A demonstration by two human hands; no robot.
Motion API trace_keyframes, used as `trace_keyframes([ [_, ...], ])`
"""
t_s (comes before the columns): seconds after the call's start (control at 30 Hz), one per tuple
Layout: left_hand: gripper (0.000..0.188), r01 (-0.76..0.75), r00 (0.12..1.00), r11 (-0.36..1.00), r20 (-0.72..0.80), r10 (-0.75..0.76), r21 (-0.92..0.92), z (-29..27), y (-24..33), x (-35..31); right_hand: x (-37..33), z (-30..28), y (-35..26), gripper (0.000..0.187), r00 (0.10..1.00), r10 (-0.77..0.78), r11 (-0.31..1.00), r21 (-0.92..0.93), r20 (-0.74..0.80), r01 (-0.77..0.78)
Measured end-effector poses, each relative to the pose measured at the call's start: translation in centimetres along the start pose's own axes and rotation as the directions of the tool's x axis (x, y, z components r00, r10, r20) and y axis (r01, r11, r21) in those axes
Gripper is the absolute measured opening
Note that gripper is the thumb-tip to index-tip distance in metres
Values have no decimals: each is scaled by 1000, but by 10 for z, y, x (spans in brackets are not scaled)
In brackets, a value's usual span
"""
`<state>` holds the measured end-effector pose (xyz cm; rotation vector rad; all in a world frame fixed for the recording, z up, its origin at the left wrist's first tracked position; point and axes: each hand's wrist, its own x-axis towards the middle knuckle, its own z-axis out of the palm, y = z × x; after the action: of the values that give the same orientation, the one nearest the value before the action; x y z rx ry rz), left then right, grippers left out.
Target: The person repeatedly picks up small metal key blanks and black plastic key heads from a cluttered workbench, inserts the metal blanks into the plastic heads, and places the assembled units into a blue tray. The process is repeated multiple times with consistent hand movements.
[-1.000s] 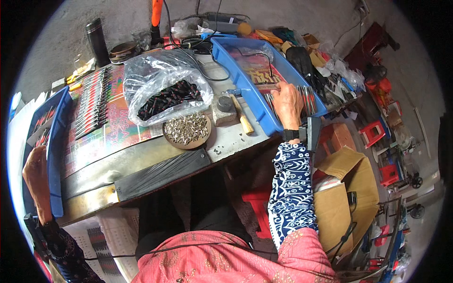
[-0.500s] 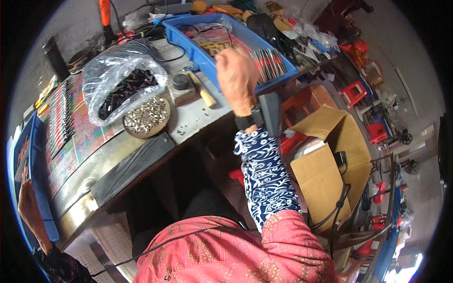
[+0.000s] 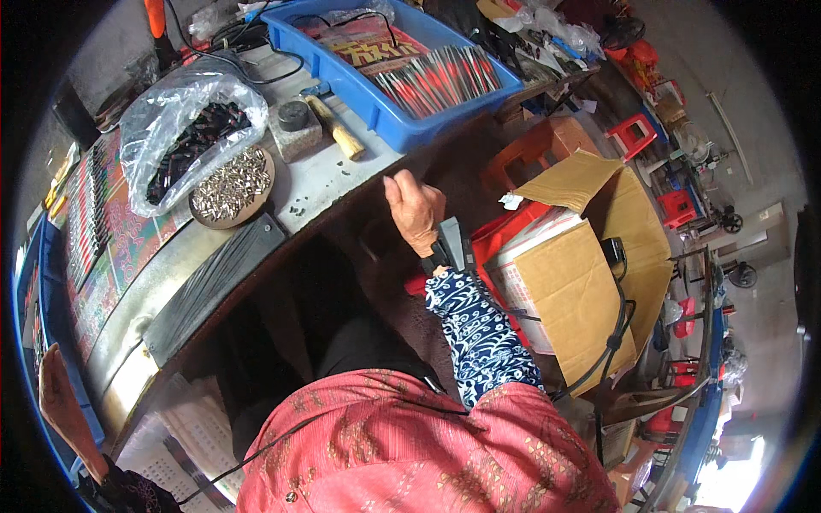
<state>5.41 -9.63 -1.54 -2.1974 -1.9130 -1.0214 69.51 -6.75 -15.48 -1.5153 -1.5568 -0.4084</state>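
Observation:
My right hand (image 3: pixel 414 208) hangs just off the table's front edge, its fingers curled in and no object visible in them. Beyond it, a blue tray (image 3: pixel 410 135) holds a fanned row of slim black, silver and red pen-like sticks (image 3: pixel 440 81). At the far left rim my left hand (image 3: pixel 62 393) is seen edge-on beside a second blue tray (image 3: pixel 84 402), its fingers stretched out and partly hidden. On the table are a clear plastic bag (image 3: pixel 141 137) of small dark pieces (image 3: pixel 205 137) and a round dish of small metal pieces (image 3: pixel 233 188).
More red and silver sticks (image 3: pixel 90 214) lie in a row on a patterned sheet at left. A stone block (image 3: pixel 295 132) with a black top and a wooden-handled tool (image 3: pixel 338 132) stand near the tray. An opened cardboard box (image 3: pixel 564 299) and a red stool (image 3: pixel 631 137) are at right.
My right hand has drawn back from over the blue tray to below the table edge. The view has shifted slightly, and the sticks in the tray now show fully.

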Motion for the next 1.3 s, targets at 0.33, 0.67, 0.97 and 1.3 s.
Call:
trace_keyframes([
  [0.33, 27, -17, 999, 1000, 43, 17, -3, 12, 26, 0, -117, -21, 104, 11, 737, 411, 865, -486, 536, -129],
  [0.67, 25, 22, 995, 999, 100, -26, 42, 34, 79, 5, -103, -27, 113, 20, 452, 495, 857, -331, 742, -395],
  [0.97, 20, 50, 995, 991, 85, -61, 125, 44, 122, 0, -79, -32, 122, 26, 219, 474, 741, -251, 853, -623],
  [1.3, 18, -26, 997, 993, 73, 18, 114, 54, 148, 2, -72, -44, 140, 27, 241, 483, 742, -247, 841, -624],
])
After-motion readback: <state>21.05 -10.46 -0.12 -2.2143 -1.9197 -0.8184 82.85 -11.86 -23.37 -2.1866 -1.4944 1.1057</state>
